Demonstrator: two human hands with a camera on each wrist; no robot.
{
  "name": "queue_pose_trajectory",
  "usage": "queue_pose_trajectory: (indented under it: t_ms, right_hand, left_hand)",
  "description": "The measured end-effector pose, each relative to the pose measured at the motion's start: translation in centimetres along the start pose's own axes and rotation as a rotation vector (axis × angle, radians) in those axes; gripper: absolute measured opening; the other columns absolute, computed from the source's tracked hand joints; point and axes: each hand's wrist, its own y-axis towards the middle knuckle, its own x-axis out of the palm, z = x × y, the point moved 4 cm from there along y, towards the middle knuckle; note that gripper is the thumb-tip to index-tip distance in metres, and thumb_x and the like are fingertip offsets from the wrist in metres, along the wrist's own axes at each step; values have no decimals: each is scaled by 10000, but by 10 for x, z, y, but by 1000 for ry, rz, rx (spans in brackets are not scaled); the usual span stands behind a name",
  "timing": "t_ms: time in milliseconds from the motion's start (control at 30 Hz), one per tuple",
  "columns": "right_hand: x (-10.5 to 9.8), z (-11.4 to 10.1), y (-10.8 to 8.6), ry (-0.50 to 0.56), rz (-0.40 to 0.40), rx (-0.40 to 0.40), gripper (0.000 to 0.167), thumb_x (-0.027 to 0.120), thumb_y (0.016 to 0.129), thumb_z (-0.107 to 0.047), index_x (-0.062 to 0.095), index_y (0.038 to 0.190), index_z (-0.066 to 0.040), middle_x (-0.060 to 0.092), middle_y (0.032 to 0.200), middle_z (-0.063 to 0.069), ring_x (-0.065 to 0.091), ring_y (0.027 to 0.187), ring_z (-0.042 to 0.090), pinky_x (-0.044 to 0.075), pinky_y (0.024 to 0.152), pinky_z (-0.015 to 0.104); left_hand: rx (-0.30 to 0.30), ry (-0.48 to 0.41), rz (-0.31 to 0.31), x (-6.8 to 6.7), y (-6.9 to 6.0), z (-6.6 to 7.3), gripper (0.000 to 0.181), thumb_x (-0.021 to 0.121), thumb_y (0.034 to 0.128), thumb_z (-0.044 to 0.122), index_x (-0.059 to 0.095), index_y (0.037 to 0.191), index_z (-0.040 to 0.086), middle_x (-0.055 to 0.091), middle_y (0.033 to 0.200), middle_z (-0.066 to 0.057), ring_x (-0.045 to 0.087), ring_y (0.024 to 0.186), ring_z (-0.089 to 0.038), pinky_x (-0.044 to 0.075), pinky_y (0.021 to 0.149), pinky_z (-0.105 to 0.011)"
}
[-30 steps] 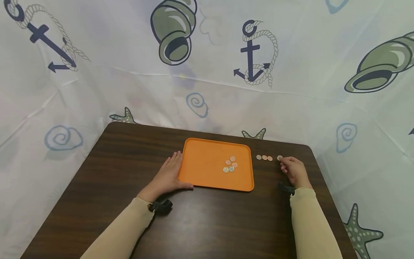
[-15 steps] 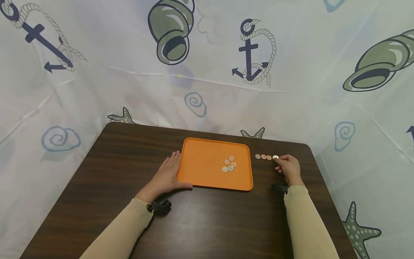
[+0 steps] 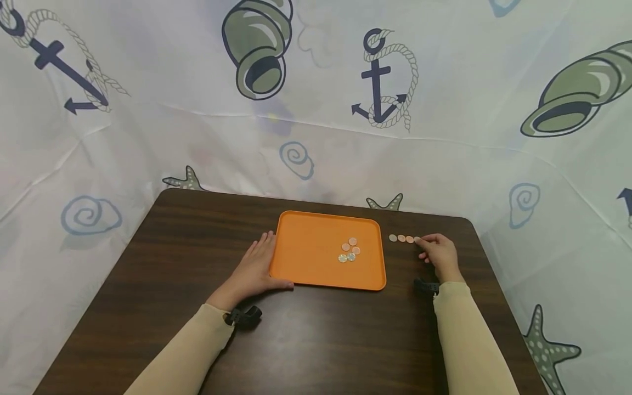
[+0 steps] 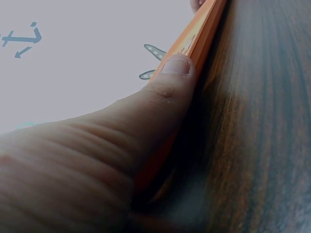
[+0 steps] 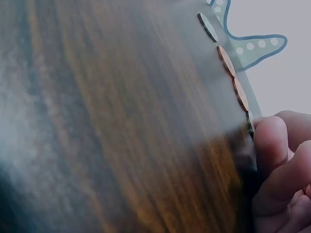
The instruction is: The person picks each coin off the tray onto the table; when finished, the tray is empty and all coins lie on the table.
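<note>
The left hand (image 3: 250, 274) lies against the left side of an orange tray (image 3: 306, 247), fingers straight, its thumb along the front edge. On the tray's right half are three copper coins (image 3: 356, 250) and two silver ones (image 3: 343, 258). Right of the tray, a short row on the table starts with a silver coin (image 3: 392, 238), then two copper coins (image 3: 406, 239) that touch. At the row's right end, the right hand (image 3: 441, 257) pinches a silver coin (image 3: 417, 239), its fingers curled. In the right wrist view that coin (image 5: 250, 122) is mostly hidden by the fingertips.
The dark wooden table (image 3: 316, 340) has rounded far corners. Behind it and at its sides hangs a pale cloth (image 3: 336, 159) printed with anchors and shells. Each wrist carries a black strap, the left one (image 3: 244, 316) standing out from the sleeve.
The right hand has moved left with the silver coin, bringing it from a gap up against the row's copper end. The left hand has stayed at the tray. The head view has shifted slightly.
</note>
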Motion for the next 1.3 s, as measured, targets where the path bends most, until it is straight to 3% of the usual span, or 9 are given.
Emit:
queue_pose_trajectory:
  t_ms: [333,500,600,700,900,967,1100,1300]
  right_hand:
    - [5,6,-3,50,-28,53,392,655,1109,-260,597,1383,14,623,1048,42,683,658,63,575,600,192]
    - [4,1,-15,149,-8,68,399,642,1115,-310,570,1382,-23,596,1024,43,680,675,86,601,602,218]
    - [9,-12,-29,161,0,26,382,660,1104,-316,560,1357,-48,623,972,33,666,654,96,607,571,248]
    - [25,-36,-42,114,-62,-56,379,666,1102,-264,551,1372,-25,642,928,36,666,648,123,612,556,275]
    - [84,-81,-66,-138,-356,-196,330,684,1081,-165,612,1350,13,658,1001,146,710,772,276,662,660,363]
    - [103,-82,-69,-214,-407,-204,323,681,1079,-165,602,1347,-3,659,1009,160,703,761,290,662,677,379]
    - [129,-73,-68,-268,-455,-149,305,671,1089,-193,551,1323,-37,622,969,124,678,699,255,638,656,346]
    - [139,-64,-63,-284,-459,-138,255,737,1041,-159,599,1228,-55,569,905,104,645,644,242,623,595,335]
  left_hand:
    - [-8,15,4,-2,-3,-3,1499,807,753,855,89,1741,-15,106,1834,-210,88,1722,-378,93,1388,-606]
    - [3,20,5,0,-5,-3,1485,804,767,847,89,1740,-18,105,1831,-214,88,1722,-376,109,1387,-604]
    - [4,15,8,-1,-6,-1,1480,817,767,831,93,1739,-18,107,1830,-214,91,1721,-375,112,1387,-605]
    - [8,11,8,-2,-6,0,1479,820,768,828,96,1739,-21,110,1829,-217,93,1721,-380,112,1386,-608]
    - [3,16,15,-5,-6,0,1483,814,764,838,110,1733,-37,115,1827,-228,98,1719,-389,109,1386,-608]
    - [3,13,18,-5,-6,-1,1484,815,764,837,108,1734,-35,116,1827,-227,99,1719,-390,110,1386,-607]
    - [10,13,24,-2,-4,-1,1482,817,765,833,106,1735,-32,117,1826,-231,102,1717,-396,120,1384,-612]
    - [11,22,22,-1,-1,2,1473,808,772,837,113,1733,-36,119,1827,-228,104,1718,-388,122,1385,-608]
